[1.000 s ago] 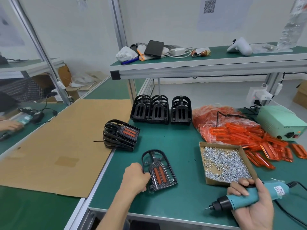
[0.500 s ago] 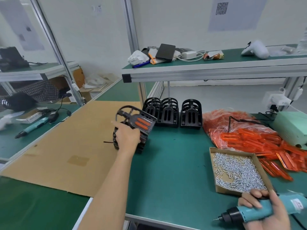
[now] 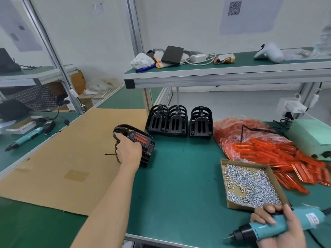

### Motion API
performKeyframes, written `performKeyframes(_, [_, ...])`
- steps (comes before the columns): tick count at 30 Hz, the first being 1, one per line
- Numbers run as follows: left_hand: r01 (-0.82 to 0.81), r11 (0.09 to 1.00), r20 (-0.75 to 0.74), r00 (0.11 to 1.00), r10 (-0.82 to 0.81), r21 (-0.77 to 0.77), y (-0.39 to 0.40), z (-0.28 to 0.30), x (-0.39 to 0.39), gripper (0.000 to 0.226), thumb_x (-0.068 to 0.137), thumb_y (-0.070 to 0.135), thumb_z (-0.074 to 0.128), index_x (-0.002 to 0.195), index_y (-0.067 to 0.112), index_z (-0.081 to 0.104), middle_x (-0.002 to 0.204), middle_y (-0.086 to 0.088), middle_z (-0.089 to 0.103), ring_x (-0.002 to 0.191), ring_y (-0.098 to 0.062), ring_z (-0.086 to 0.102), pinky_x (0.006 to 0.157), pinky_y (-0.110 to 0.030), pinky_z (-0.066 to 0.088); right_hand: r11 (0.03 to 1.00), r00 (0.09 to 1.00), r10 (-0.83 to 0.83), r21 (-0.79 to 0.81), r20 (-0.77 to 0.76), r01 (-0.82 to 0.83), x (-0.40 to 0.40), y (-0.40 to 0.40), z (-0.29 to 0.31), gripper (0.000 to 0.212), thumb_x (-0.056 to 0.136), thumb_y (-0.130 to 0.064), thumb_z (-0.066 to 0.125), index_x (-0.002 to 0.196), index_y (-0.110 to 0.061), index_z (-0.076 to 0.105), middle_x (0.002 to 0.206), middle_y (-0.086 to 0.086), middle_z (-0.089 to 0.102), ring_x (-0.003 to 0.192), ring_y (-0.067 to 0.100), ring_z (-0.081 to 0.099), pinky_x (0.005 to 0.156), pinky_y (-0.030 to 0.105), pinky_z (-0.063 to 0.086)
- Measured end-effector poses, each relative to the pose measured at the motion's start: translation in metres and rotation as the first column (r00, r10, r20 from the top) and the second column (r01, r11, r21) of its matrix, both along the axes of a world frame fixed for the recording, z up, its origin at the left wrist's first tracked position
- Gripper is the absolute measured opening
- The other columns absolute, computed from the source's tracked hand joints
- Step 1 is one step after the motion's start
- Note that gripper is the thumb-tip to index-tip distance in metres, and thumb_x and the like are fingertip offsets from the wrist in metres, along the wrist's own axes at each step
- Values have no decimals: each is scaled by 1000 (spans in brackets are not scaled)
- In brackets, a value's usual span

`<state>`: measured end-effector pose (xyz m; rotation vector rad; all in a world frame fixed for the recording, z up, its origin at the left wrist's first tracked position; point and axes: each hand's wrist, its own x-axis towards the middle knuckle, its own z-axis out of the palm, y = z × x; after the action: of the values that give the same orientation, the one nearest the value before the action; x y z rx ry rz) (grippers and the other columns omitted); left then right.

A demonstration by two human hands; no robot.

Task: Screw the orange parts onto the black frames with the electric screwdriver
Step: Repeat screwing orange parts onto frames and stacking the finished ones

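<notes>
My left hand [image 3: 128, 152] grips a black frame with orange parts [image 3: 138, 138] fitted in it, holding it on top of a stack of finished frames [image 3: 147, 155] at the mat's left edge. At the lower right my right hand [image 3: 279, 228] grips the teal electric screwdriver [image 3: 265, 229], bit pointing left above the table. Bare black frames [image 3: 179, 121] stand in stacks at the back. A heap of loose orange parts [image 3: 268, 149] lies on the right.
An open cardboard box of screws [image 3: 250, 185] sits in front of the orange heap. A pale green power unit [image 3: 311, 138] stands at far right. A cardboard sheet [image 3: 62, 153] covers the left table. A shelf [image 3: 223, 76] overhangs the back.
My left hand lifted the assembled frame from the table's front, carried it left and back, and has lowered it onto the stack. The screwdriver hand stayed low right.
</notes>
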<state>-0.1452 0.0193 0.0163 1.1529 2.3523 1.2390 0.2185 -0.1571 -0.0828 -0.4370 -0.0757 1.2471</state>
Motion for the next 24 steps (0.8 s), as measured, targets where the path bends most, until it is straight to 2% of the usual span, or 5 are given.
performKeyframes(10, [8,999,-120,993,-12,-36,1,-15,14,44,89,11,63,122,5,34,100,-25,67,91,-46,64,72,-41,41,995,995,84,53,-48,-81,16,-2,-8,25,91,-38,57,71,-23,62,73,-7,53,48,3,45,47,20,43])
performKeyframes(14, [12,1000,-141,990,-13,-8,-2,-20,13,40,89,14,64,116,7,34,83,-12,55,73,-33,48,68,-40,39,963,971,238,134,-28,-232,11,-3,-18,64,112,-39,17,119,5,63,116,29,64,97,38,65,93,44,43])
performKeyframes(18, [7,1000,-146,989,-7,-3,-2,-19,13,41,90,14,64,119,7,35,69,1,41,69,-30,43,67,-39,37,902,946,325,296,8,-313,9,3,-20,74,110,-43,5,129,5,58,128,30,59,110,40,61,100,41,36])
performKeyframes(21, [21,1000,-163,987,-18,13,-3,-16,13,44,91,16,65,124,8,37,74,-3,46,70,-32,46,68,-39,38,895,914,389,283,-112,-346,6,12,-20,68,111,-40,12,126,5,60,124,29,61,106,39,62,98,42,40])
performKeyframes(24, [54,997,-197,980,-41,62,-1,-11,15,42,92,24,62,125,12,38,79,-5,55,72,-33,52,69,-38,41,944,958,266,231,-107,-237,16,11,-31,47,107,-35,40,88,-9,72,85,10,66,63,19,62,63,36,51])
